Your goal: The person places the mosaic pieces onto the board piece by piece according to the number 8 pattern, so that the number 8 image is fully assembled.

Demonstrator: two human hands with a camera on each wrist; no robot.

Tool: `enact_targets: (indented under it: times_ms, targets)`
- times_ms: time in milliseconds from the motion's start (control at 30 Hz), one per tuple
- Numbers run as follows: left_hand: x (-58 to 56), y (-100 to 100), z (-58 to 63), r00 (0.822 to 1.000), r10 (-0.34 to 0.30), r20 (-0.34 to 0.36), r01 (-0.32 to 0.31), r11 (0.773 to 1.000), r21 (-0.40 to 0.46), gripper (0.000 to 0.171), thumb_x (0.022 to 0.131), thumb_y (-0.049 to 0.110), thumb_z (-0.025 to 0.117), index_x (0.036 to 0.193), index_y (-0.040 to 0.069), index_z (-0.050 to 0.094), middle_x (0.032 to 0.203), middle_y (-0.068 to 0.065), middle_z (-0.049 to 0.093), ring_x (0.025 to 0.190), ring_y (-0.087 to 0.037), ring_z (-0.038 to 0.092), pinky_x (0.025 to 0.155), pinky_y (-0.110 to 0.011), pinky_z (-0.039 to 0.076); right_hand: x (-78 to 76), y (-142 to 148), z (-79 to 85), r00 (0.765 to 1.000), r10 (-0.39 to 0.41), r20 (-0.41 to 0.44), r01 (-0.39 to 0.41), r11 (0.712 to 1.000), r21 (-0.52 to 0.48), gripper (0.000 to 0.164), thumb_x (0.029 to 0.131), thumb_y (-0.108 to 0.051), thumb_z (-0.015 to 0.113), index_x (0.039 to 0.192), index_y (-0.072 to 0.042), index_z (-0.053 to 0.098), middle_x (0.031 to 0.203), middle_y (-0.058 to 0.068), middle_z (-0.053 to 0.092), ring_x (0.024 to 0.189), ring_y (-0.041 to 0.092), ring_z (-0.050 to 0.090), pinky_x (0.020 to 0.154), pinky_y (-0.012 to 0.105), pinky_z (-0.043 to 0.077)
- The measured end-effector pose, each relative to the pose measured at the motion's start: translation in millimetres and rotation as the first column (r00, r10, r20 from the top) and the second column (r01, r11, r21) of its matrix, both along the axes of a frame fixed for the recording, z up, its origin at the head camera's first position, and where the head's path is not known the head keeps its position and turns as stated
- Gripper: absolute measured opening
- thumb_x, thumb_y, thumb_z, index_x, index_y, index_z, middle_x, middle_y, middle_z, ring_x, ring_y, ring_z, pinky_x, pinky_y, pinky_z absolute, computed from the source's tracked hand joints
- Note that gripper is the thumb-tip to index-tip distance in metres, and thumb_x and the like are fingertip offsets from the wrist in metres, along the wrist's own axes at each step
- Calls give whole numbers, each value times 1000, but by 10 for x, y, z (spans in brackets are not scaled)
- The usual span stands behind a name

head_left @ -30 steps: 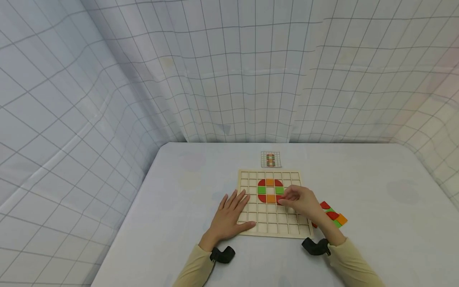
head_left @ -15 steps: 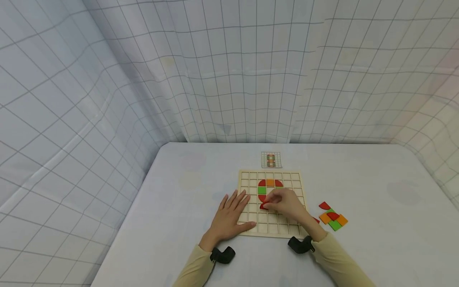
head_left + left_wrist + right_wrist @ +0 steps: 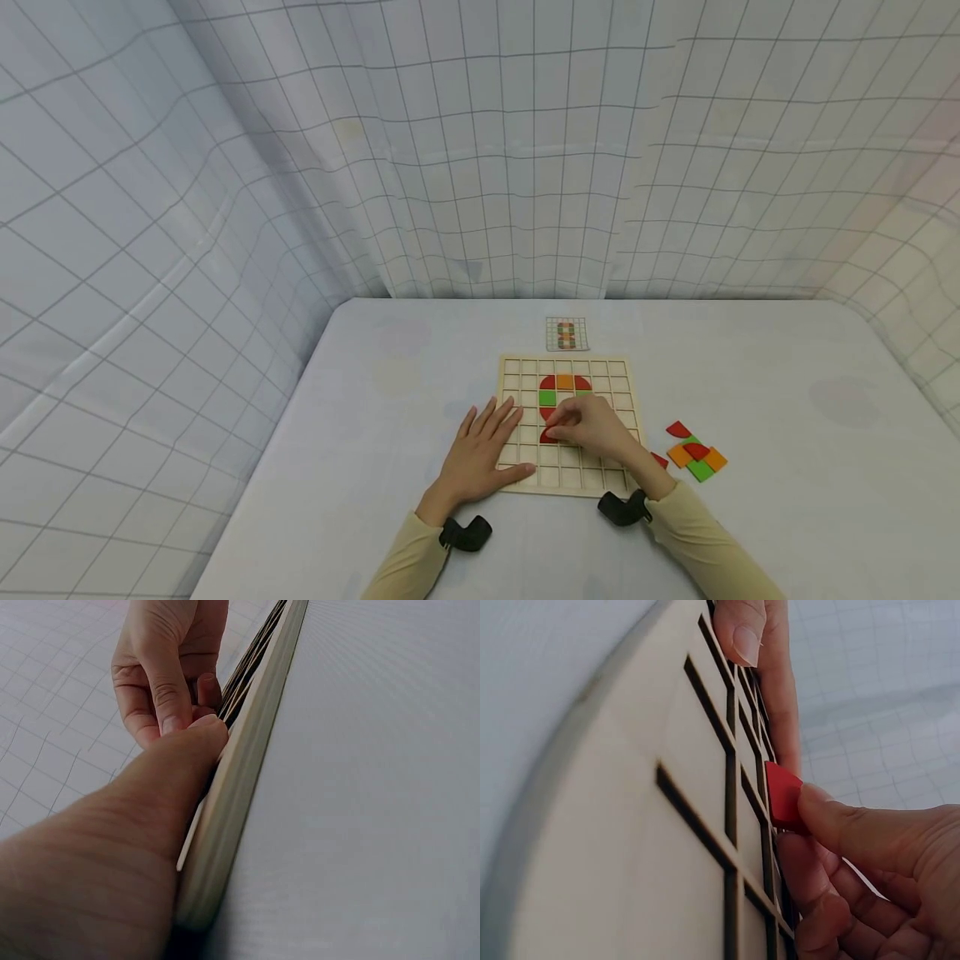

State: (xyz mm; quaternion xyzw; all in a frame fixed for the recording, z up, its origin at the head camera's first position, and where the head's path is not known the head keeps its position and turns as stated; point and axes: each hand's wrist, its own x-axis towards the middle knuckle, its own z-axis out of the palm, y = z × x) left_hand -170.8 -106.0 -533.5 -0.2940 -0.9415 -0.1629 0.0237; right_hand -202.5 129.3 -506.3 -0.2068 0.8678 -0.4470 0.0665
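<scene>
A wooden grid board [image 3: 570,481] lies on the table. My left hand [image 3: 474,462] rests flat along its left side, fingers spread and thumb on the near left corner. Between thumb and fingers, my right hand [image 3: 592,427] pinches a red quarter-round tile [image 3: 783,796], whose edge is right at a grid cell. In the head view that cell sits just below the left column of set tiles: a red tile [image 3: 547,382], a green tile [image 3: 547,398] and another red one. An orange tile [image 3: 565,382] and a red tile [image 3: 582,383] continue the top row. My right hand hides the tiles beneath it.
Loose red, green and orange tiles [image 3: 701,471] lie in a heap right of the board, with one red tile [image 3: 659,460] by its edge. Behind the board lies a small pattern card [image 3: 566,334]. Grid-patterned curtains [image 3: 502,167] surround the table.
My right hand has moved left and slightly down over the board, bringing the red tile to a cell under the left column. My left hand has stayed in place.
</scene>
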Motion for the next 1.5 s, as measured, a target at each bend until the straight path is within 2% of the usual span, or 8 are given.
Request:
enact_targets:
  times_ms: [467, 700, 967, 1133, 1333, 1500]
  targets:
    - [3, -1, 3, 1000, -12, -9, 12, 1000, 22, 84, 88, 64, 49, 152, 14, 26, 156, -4, 21, 143, -25, 9, 112, -49, 4, 56, -12, 41, 999, -32, -34, 34, 999, 43, 9, 77, -14, 80, 73, -17, 73, 72, -9, 58, 65, 9, 53, 56, 25, 46]
    - [6, -6, -2, 1000, -21, -10, 21, 999, 35, 84, 88, 63, 49, 152, 13, 25, 156, -5, 19, 143, -25, 8, 112, -48, 3, 105, -10, 23, 999, -24, -47, 27, 998, 55, 7, 78, -14, 79, 75, -17, 73, 71, -10, 58, 59, 9, 50, 52, 24, 44]
    - [1, -10, -15, 1000, -19, -18, 20, 999, 28, 84, 89, 65, 47, 152, 14, 25, 156, -5, 19, 143, -26, 8, 112, -48, 3, 188, 74, -4, 992, 12, -129, -5, 998, 55, 4, 82, -15, 76, 83, -16, 72, 73, -13, 58, 64, 6, 51, 58, 24, 46]
    - [10, -4, 3, 999, -26, -26, 26, 999, 23, 84, 89, 62, 50, 151, 13, 26, 156, -6, 20, 143, -27, 10, 112, -49, 5, 291, 254, 1, 982, -19, -186, 21, 1000, 9, 5, 82, -14, 76, 86, -16, 72, 75, -14, 57, 66, 6, 52, 59, 24, 47]
    - [20, -3, 18, 999, -29, -19, 29, 999, 36, 84, 88, 61, 51, 151, 11, 27, 156, -7, 21, 143, -28, 11, 112, -50, 6, 419, 600, -8, 965, -121, -235, 121, 993, -14, 10, 79, -11, 79, 85, -16, 73, 76, -15, 58, 65, 6, 51, 56, 22, 47]
    - [13, -8, -3, 1000, -12, 8, 12, 1000, 17, 84, 89, 62, 49, 152, 14, 23, 157, -3, 15, 143, -23, 5, 113, -46, 1, 495, 929, 39, 951, -123, -282, 128, 992, -2, 13, 78, -8, 79, 87, -15, 72, 79, -15, 58, 65, 4, 52, 54, 22, 47]
